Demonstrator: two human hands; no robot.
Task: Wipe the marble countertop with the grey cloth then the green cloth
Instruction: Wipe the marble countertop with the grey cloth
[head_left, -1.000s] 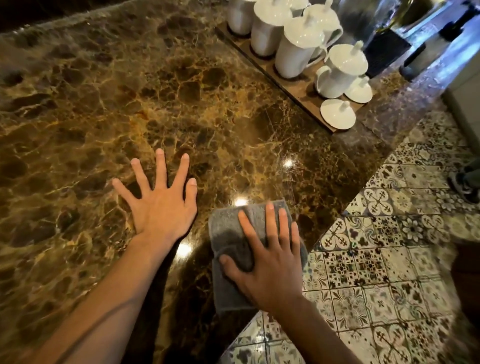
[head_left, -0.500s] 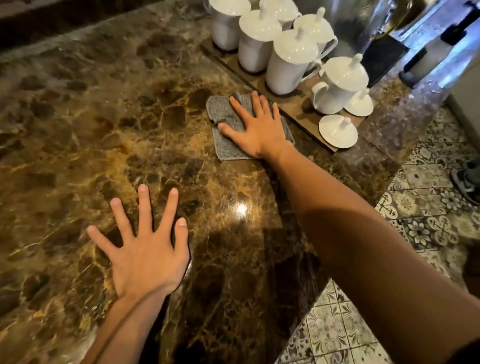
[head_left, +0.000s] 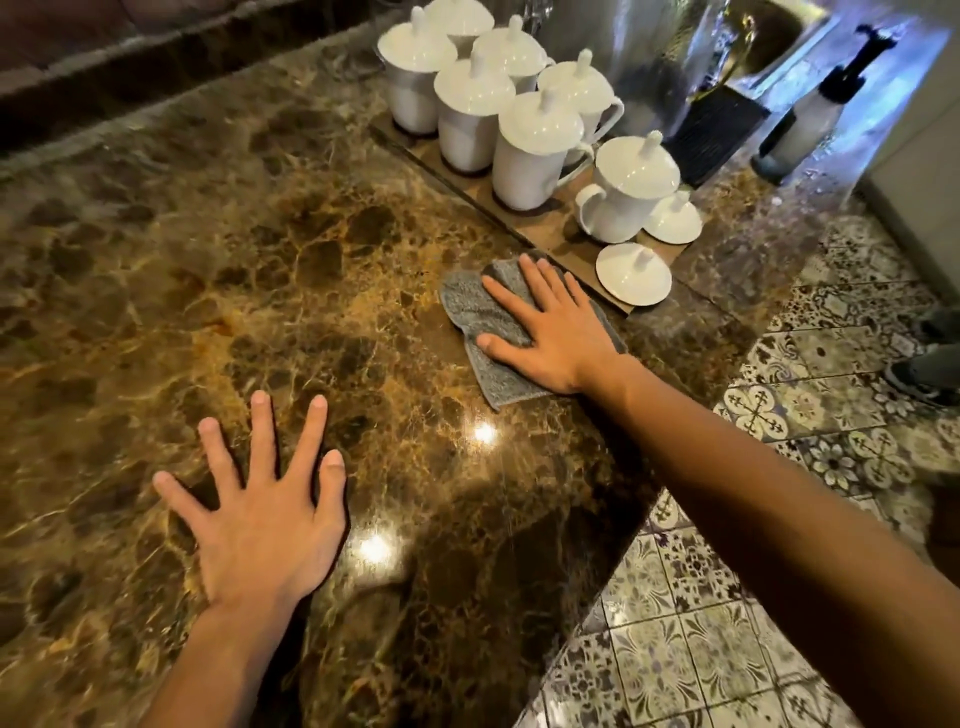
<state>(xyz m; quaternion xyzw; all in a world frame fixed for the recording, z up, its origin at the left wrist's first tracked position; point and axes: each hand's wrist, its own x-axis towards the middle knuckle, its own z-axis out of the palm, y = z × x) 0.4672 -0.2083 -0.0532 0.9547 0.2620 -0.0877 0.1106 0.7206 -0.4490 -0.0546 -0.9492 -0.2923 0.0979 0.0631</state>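
The brown marble countertop (head_left: 270, 270) fills most of the view. A folded grey cloth (head_left: 470, 312) lies flat on it near the wooden tray. My right hand (head_left: 550, 332) presses down on the cloth with fingers spread, arm stretched forward. My left hand (head_left: 260, 514) rests flat on the bare marble nearer to me, fingers splayed, holding nothing. No green cloth is in view.
A wooden tray (head_left: 566, 254) at the back right carries several white lidded mugs (head_left: 530, 150) and loose lids (head_left: 634, 273). Behind it stand a metal vessel (head_left: 649, 57) and a pump bottle (head_left: 810, 119). The counter edge drops to patterned floor tiles (head_left: 779, 467) on the right.
My right hand pushed the grey cloth from the near counter edge far forward to the tray, then drew it back a little toward me. My left hand stayed flat.
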